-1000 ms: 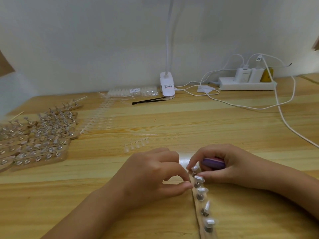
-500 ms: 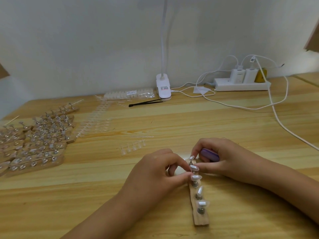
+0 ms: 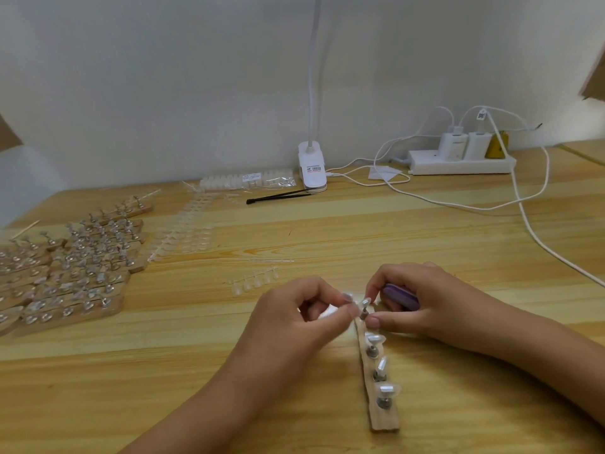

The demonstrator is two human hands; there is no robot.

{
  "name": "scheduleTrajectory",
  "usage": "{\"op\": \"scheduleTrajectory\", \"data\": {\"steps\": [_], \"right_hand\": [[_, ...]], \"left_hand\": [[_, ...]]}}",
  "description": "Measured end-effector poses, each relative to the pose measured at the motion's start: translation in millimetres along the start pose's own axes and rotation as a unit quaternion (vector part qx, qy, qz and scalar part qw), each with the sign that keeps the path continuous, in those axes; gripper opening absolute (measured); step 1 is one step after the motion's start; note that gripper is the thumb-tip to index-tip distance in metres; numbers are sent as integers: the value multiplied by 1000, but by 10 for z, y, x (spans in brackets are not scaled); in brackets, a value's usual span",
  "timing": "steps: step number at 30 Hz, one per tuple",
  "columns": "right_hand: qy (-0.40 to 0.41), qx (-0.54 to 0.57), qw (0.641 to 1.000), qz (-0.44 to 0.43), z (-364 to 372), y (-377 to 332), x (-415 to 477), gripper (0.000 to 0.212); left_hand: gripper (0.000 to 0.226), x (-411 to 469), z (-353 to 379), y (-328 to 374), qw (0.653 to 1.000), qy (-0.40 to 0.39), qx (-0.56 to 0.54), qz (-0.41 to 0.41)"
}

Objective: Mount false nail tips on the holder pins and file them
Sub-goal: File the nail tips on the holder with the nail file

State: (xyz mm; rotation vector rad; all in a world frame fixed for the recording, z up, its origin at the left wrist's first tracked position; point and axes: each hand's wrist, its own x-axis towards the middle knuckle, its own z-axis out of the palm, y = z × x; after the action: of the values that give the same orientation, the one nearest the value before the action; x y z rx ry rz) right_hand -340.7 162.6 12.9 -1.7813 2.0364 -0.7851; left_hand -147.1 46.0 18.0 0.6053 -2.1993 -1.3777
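Head view: left hand (image 3: 294,317) pinching nail tip (image 3: 347,296); right hand (image 3: 429,306) gripping file (image 3: 401,294), bracing holder (image 3: 385,417); seat tip squarely on end pin (image 3: 363,312)

Single view, head-worn wide-angle camera. Looks forward and down across light wooden tabletop (image 3: 327,231) toward pale grey wall (image 3: 163,77) at far edge. Left hand (image 3: 294,312) and right hand (image 3: 422,306) close to lens, lower centre; forearms (image 3: 212,404) enter from bottom edge.
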Motion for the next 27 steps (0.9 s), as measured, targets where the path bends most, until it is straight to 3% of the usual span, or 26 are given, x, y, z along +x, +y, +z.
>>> {"op": "scheduleTrajectory", "data": {"steps": [3, 6, 9, 11, 14, 17, 21, 27], "right_hand": [[15, 1, 1000, -3, -11, -8, -36, 37], [86, 135, 986, 41, -119, -31, -5, 23], [120, 273, 952, 72, -212, -49, 28, 43], [140, 331, 931, 68, -221, -110, -4, 42], [163, 337, 926, 47, -167, -208, -60, 36], [188, 348, 918, 21, -128, -312, -109, 45], [173, 348, 921, -20, -82, -406, -138, 24], [163, 347, 923, -31, -77, -476, -160, 31]], "left_hand": [[20, 1, -78, 41, 993, 33, -111, 1], [14, 19, -71, 66, 978, 36, -203, -30], [8, 16, -30, 80, 967, 28, -248, -52], [11, 20, -16, 67, 964, 26, -258, -56], [22, 30, -9, 63, 965, 25, -255, -56], [24, 32, -4, 67, 964, 24, -261, -51], [22, 24, -8, 66, 964, -1, -262, -53], [33, 33, -5, 73, 956, 10, -291, -48]]}}
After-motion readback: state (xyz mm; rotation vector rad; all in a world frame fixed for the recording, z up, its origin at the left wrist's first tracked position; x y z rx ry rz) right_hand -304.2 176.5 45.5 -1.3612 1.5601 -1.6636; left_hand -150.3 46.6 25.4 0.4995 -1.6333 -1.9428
